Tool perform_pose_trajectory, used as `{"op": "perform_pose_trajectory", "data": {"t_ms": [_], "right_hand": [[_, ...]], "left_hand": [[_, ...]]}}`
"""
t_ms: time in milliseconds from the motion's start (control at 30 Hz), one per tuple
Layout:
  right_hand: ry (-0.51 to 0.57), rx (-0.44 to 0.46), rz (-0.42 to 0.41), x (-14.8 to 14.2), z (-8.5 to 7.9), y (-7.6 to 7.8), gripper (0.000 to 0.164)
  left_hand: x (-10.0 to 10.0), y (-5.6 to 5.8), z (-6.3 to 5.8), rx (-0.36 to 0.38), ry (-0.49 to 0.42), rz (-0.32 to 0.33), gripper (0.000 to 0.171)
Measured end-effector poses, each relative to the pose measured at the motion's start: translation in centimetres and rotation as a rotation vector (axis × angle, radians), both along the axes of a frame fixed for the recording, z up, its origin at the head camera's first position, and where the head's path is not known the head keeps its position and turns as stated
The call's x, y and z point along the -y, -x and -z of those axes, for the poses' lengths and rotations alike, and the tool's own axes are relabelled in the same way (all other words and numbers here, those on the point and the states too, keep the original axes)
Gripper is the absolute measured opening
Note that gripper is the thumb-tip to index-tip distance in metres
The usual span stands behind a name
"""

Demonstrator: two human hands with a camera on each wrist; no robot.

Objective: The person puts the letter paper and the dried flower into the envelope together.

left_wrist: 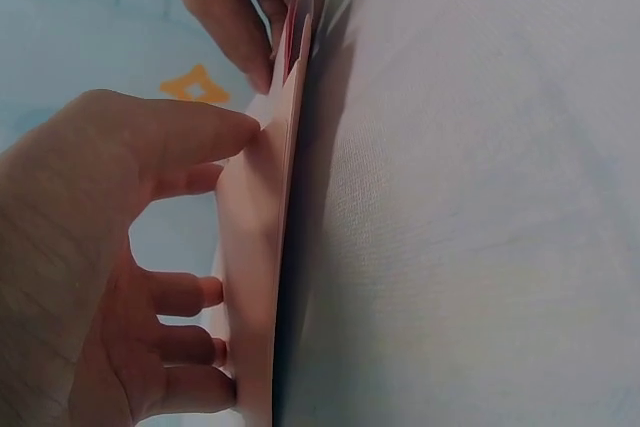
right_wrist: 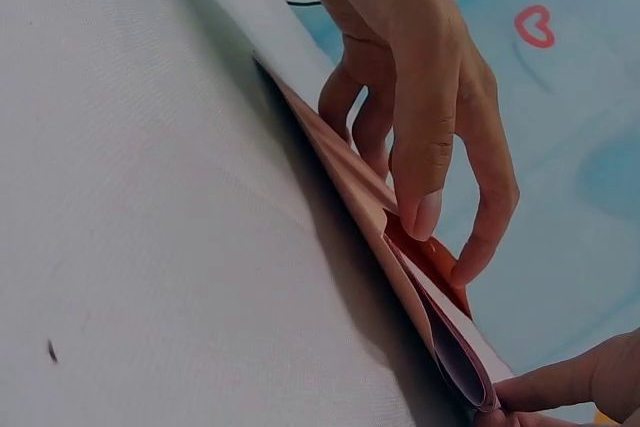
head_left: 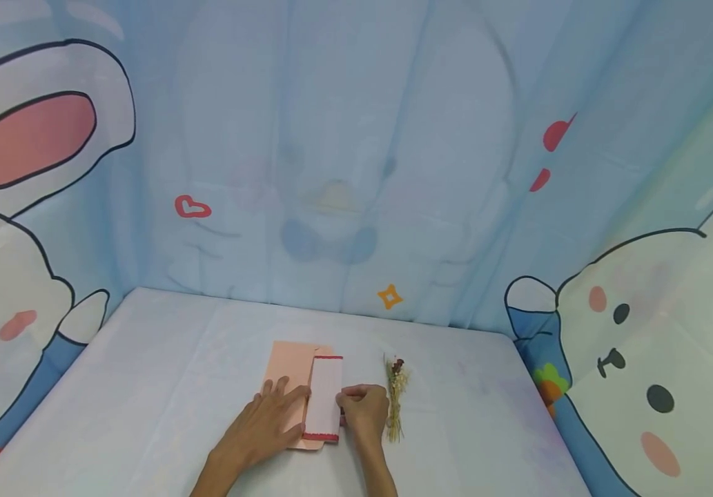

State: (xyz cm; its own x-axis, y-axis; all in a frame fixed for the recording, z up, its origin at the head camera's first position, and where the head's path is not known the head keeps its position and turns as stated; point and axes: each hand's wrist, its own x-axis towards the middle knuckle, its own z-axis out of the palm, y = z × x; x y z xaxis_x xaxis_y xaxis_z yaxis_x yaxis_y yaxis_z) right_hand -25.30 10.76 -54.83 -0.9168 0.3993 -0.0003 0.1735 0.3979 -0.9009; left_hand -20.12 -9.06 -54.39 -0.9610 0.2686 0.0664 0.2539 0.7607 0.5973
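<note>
A peach-coloured sheet of card or paper (head_left: 284,366) lies on the white table. On its right part is a narrow white folded card (head_left: 324,397) with red trim at both ends. My left hand (head_left: 263,421) rests on the peach sheet with fingers spread, thumb and fingertips touching it beside the card's left edge. At the card's right edge, my right hand (head_left: 365,412) pinches the side between thumb and forefinger. Seen edge-on in the right wrist view, the folded card (right_wrist: 465,372) curves over in a loop at its edge, close to the right fingertips (right_wrist: 555,387).
A small bunch of dried flowers (head_left: 396,400) lies just right of my right hand. The white tablecloth (head_left: 163,386) covers the table. Behind it hangs a light blue curtain (head_left: 344,138) with cartoon animals printed on its sides.
</note>
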Motion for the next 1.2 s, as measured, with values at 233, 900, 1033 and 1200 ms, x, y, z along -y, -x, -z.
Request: {"op": "perform_pose_trajectory", "data": {"t_ms": [233,900,1033,1200], "right_hand": [[-0.016,-0.001,0.003,0.4,0.1,0.0,0.007],[-0.083,-0.131,-0.027,2.5,0.4,0.8,0.014],[-0.088,-0.176,-0.047,2.9,0.5,0.7,0.013],[-0.077,-0.249,-0.082,3.5,1.1,0.6,0.013]], "left_hand": [[0.1,0.3,0.2,0.015,-0.012,0.006,0.056],[0.7,0.1,0.3,-0.020,0.009,0.033,0.058],[0.9,0.1,0.1,-0.019,0.001,0.045,0.060],[0.8,0.1,0.0,0.011,-0.018,0.056,0.063]]}}
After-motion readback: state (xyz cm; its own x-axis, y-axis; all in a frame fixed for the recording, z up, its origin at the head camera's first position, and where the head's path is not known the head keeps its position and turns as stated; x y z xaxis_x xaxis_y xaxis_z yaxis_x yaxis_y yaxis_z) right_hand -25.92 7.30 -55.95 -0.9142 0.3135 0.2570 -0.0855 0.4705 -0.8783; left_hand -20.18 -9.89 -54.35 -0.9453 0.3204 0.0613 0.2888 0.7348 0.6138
